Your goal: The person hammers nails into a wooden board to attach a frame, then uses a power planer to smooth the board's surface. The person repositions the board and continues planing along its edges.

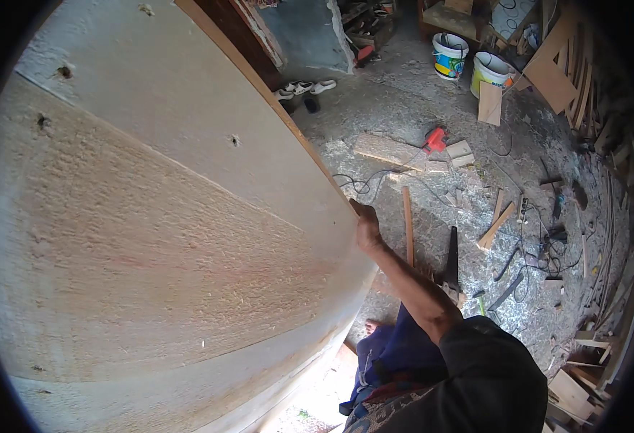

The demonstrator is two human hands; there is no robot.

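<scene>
A large wooden panel [172, 238], pale and knotted with a rough middle band between smoother strips, fills the left half of the view. My right hand [366, 227] is closed on its right-hand edge, with the arm reaching across from the lower right. Part of the fingers is hidden at that edge. My left hand does not show. Below my right forearm are my blue trousers [396, 350] and a bare foot [372, 327] close to the panel.
On the littered floor lie a red power tool [436, 139] with a cord, a handsaw [452, 256], a long wood strip [408, 224] and offcuts. Two white buckets [449, 58] stand at the back. Pale shoes [299, 88] sit beyond the panel; timber [584, 72] leans at the right.
</scene>
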